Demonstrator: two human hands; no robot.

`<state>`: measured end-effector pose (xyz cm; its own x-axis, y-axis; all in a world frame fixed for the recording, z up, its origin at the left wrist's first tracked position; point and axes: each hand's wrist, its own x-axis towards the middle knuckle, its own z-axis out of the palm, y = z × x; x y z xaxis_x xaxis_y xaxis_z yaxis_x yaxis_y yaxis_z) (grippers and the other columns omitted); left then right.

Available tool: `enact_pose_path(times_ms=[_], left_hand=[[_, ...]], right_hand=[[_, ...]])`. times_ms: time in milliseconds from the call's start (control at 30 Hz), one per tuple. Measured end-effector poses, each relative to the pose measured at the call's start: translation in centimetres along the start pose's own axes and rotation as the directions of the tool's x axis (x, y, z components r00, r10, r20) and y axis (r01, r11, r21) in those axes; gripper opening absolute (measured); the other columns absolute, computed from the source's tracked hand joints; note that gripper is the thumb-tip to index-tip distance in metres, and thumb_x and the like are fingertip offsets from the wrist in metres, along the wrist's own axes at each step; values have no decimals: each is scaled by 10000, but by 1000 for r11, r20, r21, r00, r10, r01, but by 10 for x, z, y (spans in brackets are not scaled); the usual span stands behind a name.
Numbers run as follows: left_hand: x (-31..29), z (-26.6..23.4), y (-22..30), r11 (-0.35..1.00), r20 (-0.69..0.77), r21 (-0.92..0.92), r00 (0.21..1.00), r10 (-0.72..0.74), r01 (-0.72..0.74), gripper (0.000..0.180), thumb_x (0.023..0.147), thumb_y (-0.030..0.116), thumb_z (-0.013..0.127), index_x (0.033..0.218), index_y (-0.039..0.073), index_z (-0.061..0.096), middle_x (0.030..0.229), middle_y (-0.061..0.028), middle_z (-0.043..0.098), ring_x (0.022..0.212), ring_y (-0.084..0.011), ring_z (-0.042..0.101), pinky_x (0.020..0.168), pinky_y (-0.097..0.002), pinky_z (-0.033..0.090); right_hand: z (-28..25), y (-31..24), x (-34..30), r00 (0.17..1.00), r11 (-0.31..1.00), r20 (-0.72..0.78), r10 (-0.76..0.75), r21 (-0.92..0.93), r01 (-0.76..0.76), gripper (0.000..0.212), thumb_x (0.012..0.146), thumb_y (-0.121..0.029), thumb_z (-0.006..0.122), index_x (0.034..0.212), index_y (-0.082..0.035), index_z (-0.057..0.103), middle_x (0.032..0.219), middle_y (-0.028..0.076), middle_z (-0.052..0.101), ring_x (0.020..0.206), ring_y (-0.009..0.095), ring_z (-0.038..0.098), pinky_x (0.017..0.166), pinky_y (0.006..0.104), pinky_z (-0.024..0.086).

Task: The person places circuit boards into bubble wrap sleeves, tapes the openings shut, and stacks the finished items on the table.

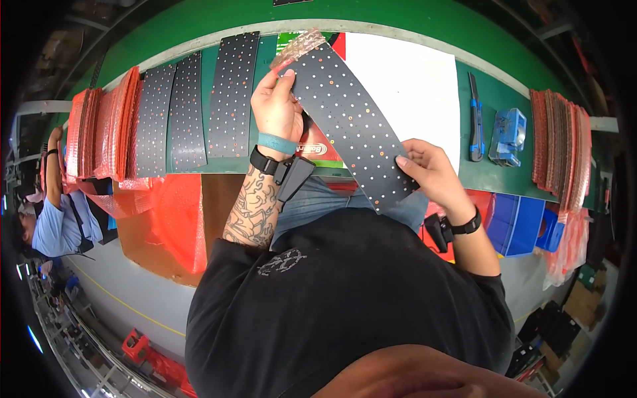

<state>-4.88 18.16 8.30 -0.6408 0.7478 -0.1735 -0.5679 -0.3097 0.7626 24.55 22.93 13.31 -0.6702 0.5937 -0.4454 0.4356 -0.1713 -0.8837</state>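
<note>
A long dark panel (pixel 352 113), covered in small white and orange dots, is held slantwise between my two hands above the table. My left hand (pixel 275 109) pinches its left edge near the far end, thumb on top. Toward the near end, my right hand (pixel 430 174) grips the right edge with the thumb on the face. Clear pinkish bubble wrap (pixel 300 49) covers or lies against the far end of the panel; which of the two I cannot tell. Left of my left hand, similar dotted panels (pixel 232 99) lie on the green table.
Under the panel are a white sheet (pixel 424 86) and a red-green package (pixel 313 142). A utility knife (pixel 476 126) and a small blue box (pixel 509 129) lie at right. Bubble-wrapped packs (pixel 109 132) line both table ends. Blue bins (pixel 512 224) and another person (pixel 63 222) are nearby.
</note>
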Motion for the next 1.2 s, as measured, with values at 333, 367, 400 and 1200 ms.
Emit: enact_pose_path(times_ms=[333, 367, 400, 1200], left_hand=[[3, 66, 1, 998, 197, 65, 980, 1, -14, 214, 979, 15, 590, 1180, -21, 652, 975, -72, 713, 722, -121, 673, 550, -231, 526], [3, 71, -2, 996, 186, 82, 982, 16, -31, 221, 980, 13, 585, 1187, -28, 649, 998, -85, 713, 762, -137, 684, 587, -243, 546], [4, 74, -5, 994, 174, 100, 984, 29, -46, 229, 981, 11, 579, 1195, -35, 646, 1020, -97, 713, 802, -152, 695, 625, -255, 566], [57, 71, -19, 935, 338, 349, 939, -61, -65, 195, 891, -90, 674, 1083, -61, 695, 955, -112, 733, 808, -164, 708, 737, -266, 589]], right_hand=[[-55, -101, 157, 939, 925, 95, -331, 230, 303, 417, 897, -49, 722, 1304, -31, 631, 1189, 106, 696, 953, 142, 687, 796, 273, 567], [-58, -101, 167, 935, 920, 93, -344, 231, 315, 417, 897, -49, 722, 1304, -31, 631, 1189, 106, 696, 953, 142, 687, 796, 273, 567], [-59, -98, 177, 930, 921, 111, -351, 218, 322, 389, 898, -35, 712, 1281, -30, 646, 1165, 100, 705, 945, 137, 687, 803, 270, 565], [-88, -141, 188, 912, 889, 270, -310, -257, 378, 199, 956, -167, 694, 965, 28, 734, 819, 51, 711, 718, 145, 651, 680, 290, 545]])
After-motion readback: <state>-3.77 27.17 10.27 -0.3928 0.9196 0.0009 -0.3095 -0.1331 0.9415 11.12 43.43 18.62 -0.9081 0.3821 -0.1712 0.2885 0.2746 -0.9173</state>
